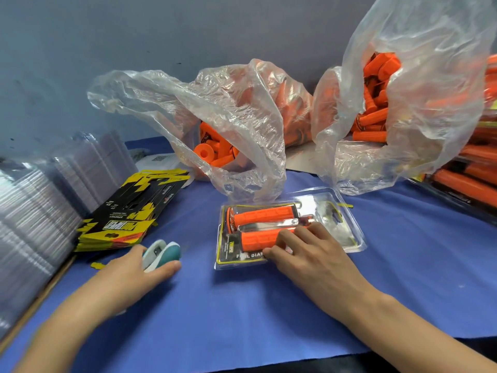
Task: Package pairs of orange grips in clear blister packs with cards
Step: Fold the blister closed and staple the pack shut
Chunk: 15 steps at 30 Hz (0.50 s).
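Note:
A clear blister pack [341, 211] lies on the blue cloth at the centre, with a black and yellow card inside it. Two orange grips [262, 215] lie side by side in the pack. My right hand [306, 251] rests on the pack's near right part, fingers spread over the nearer grip [258, 239] and the card. My left hand [145, 267] grips a small teal and white stapler [161, 253] to the left of the pack.
A fanned stack of black and yellow cards [129, 214] lies at the left. Stacks of empty clear blisters [40, 211] stand at the far left. Two plastic bags of orange grips [239, 125] [382, 111] sit behind. Finished packs [470, 173] pile up at the right.

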Available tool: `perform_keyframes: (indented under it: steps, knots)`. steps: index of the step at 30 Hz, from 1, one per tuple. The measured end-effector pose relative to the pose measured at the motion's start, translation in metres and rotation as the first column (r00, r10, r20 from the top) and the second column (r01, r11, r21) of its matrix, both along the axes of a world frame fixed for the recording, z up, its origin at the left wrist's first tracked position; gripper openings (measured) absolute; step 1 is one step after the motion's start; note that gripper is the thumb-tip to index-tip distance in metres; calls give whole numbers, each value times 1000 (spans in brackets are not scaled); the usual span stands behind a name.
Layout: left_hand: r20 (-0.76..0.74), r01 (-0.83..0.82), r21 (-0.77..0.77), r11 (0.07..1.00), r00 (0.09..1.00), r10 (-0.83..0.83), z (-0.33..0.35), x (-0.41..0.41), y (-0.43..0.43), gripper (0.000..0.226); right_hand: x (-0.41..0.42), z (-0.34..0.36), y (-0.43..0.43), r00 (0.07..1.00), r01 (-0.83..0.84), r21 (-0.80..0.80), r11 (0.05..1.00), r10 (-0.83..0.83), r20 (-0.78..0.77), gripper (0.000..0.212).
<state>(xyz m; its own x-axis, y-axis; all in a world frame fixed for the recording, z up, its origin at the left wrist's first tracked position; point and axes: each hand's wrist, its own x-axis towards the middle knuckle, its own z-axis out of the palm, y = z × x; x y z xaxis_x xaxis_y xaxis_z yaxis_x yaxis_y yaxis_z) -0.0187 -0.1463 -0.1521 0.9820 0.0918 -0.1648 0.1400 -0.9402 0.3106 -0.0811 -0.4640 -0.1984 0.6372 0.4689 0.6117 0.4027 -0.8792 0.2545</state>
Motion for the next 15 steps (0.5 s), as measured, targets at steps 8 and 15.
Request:
perform_keyframes:
  steps: [8,15]
  knots:
    - [632,41,141,989,766,-121,-12,0,-36,45,2,0,3,998,-6,46,999,3,66,15]
    - [-21,18,-813,581,998,-60,-8,-11,-98,17,0,1,3,997,-13,60,998,8,72,17]
